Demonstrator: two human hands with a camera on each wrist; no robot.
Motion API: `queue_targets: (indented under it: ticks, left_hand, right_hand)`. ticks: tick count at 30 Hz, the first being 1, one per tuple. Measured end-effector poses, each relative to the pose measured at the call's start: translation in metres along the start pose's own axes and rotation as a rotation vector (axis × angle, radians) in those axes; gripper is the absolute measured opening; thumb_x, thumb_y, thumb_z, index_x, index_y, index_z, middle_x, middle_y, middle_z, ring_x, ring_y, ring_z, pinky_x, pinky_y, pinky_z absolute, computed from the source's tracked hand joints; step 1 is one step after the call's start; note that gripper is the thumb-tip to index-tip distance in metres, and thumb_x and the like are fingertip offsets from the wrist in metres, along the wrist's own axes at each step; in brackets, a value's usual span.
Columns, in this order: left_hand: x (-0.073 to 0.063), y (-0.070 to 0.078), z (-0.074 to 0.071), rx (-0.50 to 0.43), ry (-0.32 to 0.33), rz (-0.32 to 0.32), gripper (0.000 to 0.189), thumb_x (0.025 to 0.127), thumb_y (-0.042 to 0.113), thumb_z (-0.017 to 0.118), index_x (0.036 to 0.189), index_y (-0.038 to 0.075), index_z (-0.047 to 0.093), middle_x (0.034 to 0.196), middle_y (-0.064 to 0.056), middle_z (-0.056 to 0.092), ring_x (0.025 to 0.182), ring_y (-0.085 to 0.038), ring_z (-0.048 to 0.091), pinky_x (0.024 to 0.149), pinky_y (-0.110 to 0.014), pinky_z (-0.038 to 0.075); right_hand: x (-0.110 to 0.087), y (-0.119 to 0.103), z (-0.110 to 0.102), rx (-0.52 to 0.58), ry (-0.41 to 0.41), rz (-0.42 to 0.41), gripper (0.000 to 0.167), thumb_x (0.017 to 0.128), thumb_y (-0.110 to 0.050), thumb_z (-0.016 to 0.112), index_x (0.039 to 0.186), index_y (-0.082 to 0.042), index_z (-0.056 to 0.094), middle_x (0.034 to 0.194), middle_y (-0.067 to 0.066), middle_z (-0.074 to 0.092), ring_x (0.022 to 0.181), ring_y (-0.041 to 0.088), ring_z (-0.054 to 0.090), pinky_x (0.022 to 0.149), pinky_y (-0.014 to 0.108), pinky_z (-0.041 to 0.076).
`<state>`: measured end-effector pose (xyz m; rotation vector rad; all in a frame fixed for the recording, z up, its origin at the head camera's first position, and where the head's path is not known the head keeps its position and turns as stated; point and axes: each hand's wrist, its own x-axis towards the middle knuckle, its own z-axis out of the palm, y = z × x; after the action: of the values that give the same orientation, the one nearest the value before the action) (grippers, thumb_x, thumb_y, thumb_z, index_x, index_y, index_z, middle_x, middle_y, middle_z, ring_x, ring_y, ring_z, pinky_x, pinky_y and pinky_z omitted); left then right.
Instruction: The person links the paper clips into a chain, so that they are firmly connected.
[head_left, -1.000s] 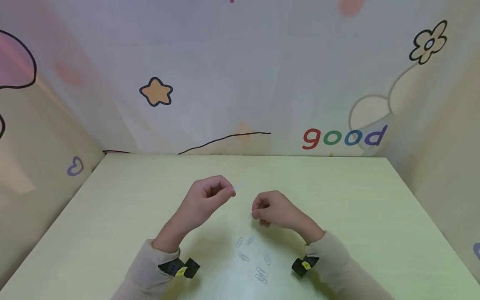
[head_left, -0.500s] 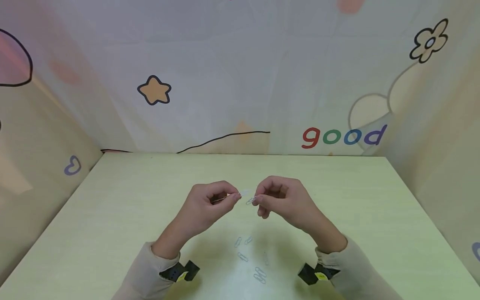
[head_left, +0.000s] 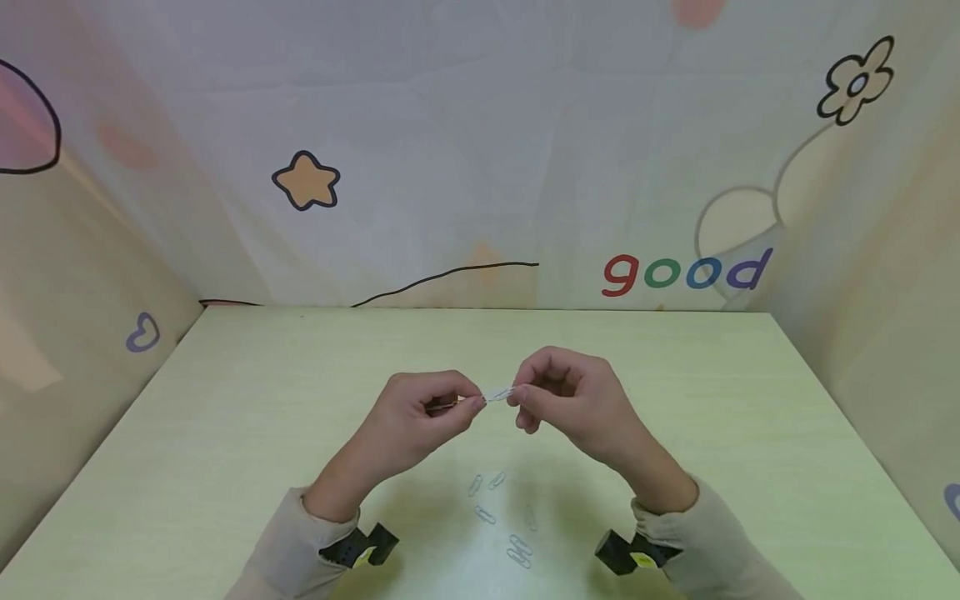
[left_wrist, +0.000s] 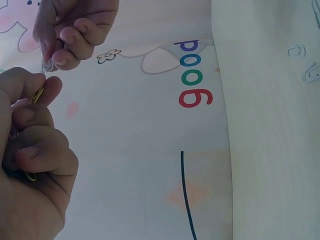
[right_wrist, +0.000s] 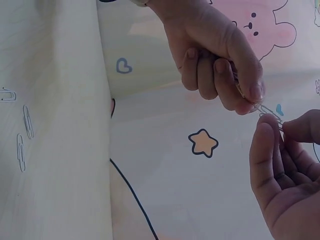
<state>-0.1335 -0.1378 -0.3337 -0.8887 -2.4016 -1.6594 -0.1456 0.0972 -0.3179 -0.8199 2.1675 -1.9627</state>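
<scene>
Above the table, my left hand [head_left: 420, 421] pinches linked-looking paper clips between thumb and forefinger. In the left wrist view a gold paper clip [left_wrist: 37, 95] shows at these fingertips, and a gold wire loop [left_wrist: 31, 176] peeks out under the curled lower fingers. The rest of what this hand holds is hidden. Facing it, my right hand [head_left: 585, 408] pinches a silver paper clip [head_left: 501, 394] by its end. Pale wire bridges the small gap between both sets of fingertips. In the right wrist view the silver wire overlaps the left fingertips; I cannot tell whether it is hooked on.
Several loose silver paper clips [head_left: 485, 515] lie on the pale table [head_left: 225, 450] below the hands, nearer the person. Two of them [head_left: 519, 550] lie side by side. A printed cloth backdrop [head_left: 450, 167] rises behind the table's far edge and along both sides.
My right hand has risen and come in towards the left hand with its silver paper clip, which now meets the left fingertips. The left hand has shifted slightly right and down.
</scene>
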Motion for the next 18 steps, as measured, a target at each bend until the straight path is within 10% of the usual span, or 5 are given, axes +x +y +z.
queue_targets:
  ticks: [12, 18]
  left_hand:
    - [0.001, -0.002, 0.001, 0.020, -0.030, -0.048, 0.012, 0.099, 0.012, 0.067, 0.090, 0.017, 0.073, 0.062, 0.007, 0.046, 0.054, -0.009, 0.037, 0.050, -0.024, 0.032]
    - [0.002, -0.006, 0.004, 0.015, -0.175, -0.139, 0.013, 0.104, 0.023, 0.060, 0.106, 0.016, 0.071, 0.079, 0.003, 0.060, 0.069, -0.014, 0.057, 0.063, -0.029, 0.048]
  right_hand:
    - [-0.004, -0.010, -0.008, -0.036, 0.019, -0.042, 0.004, 0.093, 0.002, 0.067, 0.093, 0.002, 0.063, 0.083, 0.015, 0.066, 0.065, 0.028, 0.065, 0.067, 0.038, 0.059]
    - [-0.007, -0.013, -0.006, -0.094, -0.004, -0.023, 0.005, 0.093, -0.001, 0.069, 0.093, -0.002, 0.064, 0.079, 0.012, 0.065, 0.066, 0.028, 0.065, 0.066, 0.036, 0.058]
